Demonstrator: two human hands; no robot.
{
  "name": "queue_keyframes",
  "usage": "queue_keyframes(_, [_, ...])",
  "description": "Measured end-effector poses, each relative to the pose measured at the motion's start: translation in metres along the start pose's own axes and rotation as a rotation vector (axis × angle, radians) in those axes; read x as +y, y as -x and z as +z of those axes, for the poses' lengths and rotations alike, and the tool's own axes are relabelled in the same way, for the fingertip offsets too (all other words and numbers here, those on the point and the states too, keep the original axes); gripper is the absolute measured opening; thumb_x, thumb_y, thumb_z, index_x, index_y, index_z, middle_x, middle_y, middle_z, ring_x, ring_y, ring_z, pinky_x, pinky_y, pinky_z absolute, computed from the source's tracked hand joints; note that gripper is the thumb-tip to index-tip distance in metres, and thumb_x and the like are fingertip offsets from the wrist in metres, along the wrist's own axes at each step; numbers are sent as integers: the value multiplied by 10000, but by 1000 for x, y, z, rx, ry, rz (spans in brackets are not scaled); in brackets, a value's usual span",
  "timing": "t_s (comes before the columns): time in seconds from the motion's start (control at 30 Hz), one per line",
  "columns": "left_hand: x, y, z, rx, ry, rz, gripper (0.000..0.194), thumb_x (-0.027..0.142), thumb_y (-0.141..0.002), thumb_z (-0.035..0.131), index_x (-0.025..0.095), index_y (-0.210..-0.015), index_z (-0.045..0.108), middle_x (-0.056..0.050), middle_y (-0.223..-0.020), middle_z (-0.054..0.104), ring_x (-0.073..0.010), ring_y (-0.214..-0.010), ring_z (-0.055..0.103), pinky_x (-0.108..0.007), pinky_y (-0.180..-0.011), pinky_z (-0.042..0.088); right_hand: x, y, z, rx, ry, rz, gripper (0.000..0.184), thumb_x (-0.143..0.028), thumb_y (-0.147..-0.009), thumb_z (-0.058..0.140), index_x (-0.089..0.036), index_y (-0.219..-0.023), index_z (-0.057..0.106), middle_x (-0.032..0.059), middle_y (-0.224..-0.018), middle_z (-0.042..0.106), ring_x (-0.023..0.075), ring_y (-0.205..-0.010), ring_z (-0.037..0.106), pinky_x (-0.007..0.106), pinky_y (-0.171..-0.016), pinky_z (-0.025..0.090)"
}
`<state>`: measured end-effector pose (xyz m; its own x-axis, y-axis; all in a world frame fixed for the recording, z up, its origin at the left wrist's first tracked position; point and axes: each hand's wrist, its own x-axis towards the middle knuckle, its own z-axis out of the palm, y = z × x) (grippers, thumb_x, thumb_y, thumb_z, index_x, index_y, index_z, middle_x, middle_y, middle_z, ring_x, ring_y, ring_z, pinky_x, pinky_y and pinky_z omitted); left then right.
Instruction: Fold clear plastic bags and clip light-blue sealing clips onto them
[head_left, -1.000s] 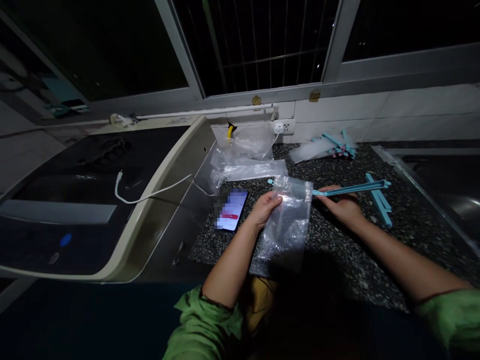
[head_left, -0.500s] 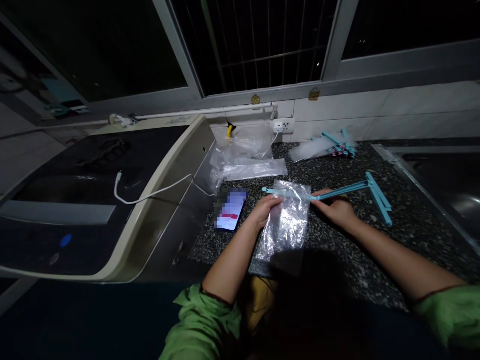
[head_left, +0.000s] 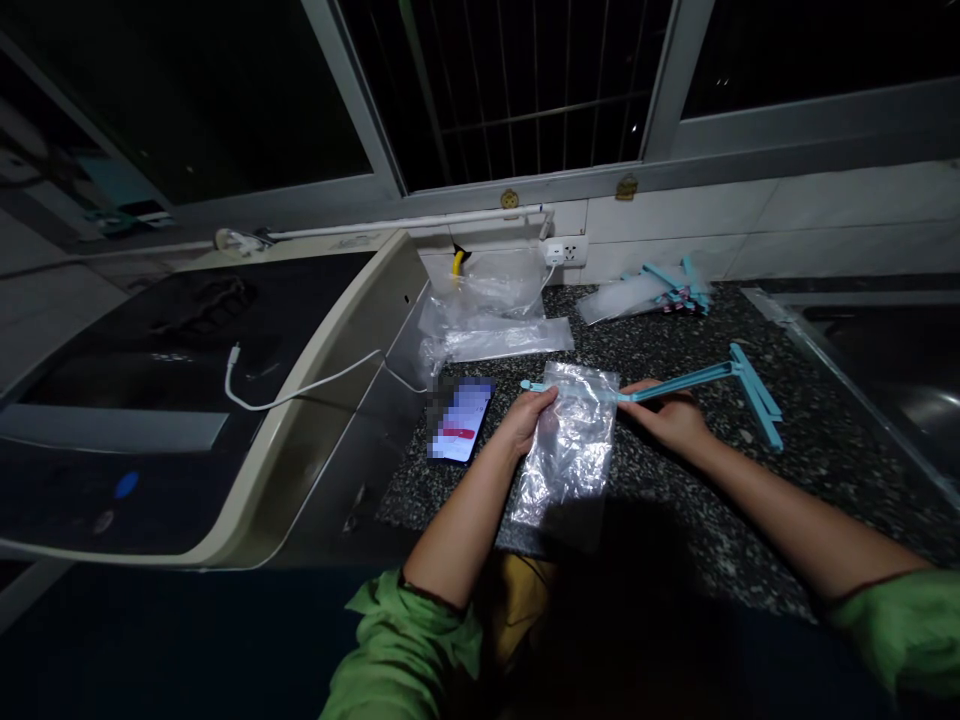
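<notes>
A clear plastic bag hangs over the dark counter in front of me. Across its upper part runs a slim light-blue plastic strip, seen through the film, with jointed arms at its right end. My left hand is closed at the bag's left edge, thumb on top, pinching the bag and the strip together. At the other edge, my right hand pinches the strip beside the bag, its fingers partly hidden underneath. Whether the strip lies inside or behind the bag I cannot tell.
A lit phone lies left of my hands. Behind are crumpled clear bags and a packet of light-blue pieces. A washing machine with a white cable stands left; a sink is right.
My left thumb has come up over the front of the bag, onto the strip. The bag and both hands have shifted very slightly left.
</notes>
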<state>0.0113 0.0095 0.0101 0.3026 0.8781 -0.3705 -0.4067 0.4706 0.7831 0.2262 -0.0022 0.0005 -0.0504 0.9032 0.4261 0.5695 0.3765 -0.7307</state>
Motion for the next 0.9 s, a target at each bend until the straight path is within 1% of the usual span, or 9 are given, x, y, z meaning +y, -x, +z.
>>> queue_keyframes(0.23, [-1,-1,0,54,-8,23,219,266,-557,743,100,-521,604,-13,-453,588,-96,-410,505,-226,-476,379,3,1,1,-9,-2,-31,213,-398,-702,596,-197,-752,645,68,-808,699,223,-759,653,386,-756,536])
queue_keyframes(0.37, [-2,-3,-1,77,0,46,224,270,-516,755,98,-527,613,-17,-468,599,-103,-426,516,-233,-494,385,1,-1,-4,-33,59,-92,179,-369,-726,584,-208,-762,652,67,-827,699,232,-809,652,401,-806,520])
queue_keyframes(0.57, [-3,-4,-2,131,26,84,206,261,-500,744,99,-541,622,-26,-492,607,-124,-457,531,-269,-551,410,5,-3,-9,41,52,-137,171,-375,-728,598,-220,-774,652,57,-825,701,231,-793,658,402,-773,537])
queue_keyframes(0.73, [-4,-5,-2,117,23,114,190,265,-498,726,109,-538,626,-18,-484,600,-120,-448,514,-266,-543,404,6,-3,-11,72,40,-179,138,-336,-721,614,-211,-765,650,46,-801,703,208,-763,662,368,-744,552])
queue_keyframes(0.9, [-5,-5,-1,162,-26,139,184,277,-507,707,119,-509,611,-5,-476,589,-112,-441,499,-247,-507,368,2,-3,-11,94,-31,-166,127,-309,-711,635,-199,-772,647,45,-816,708,194,-750,665,350,-737,558])
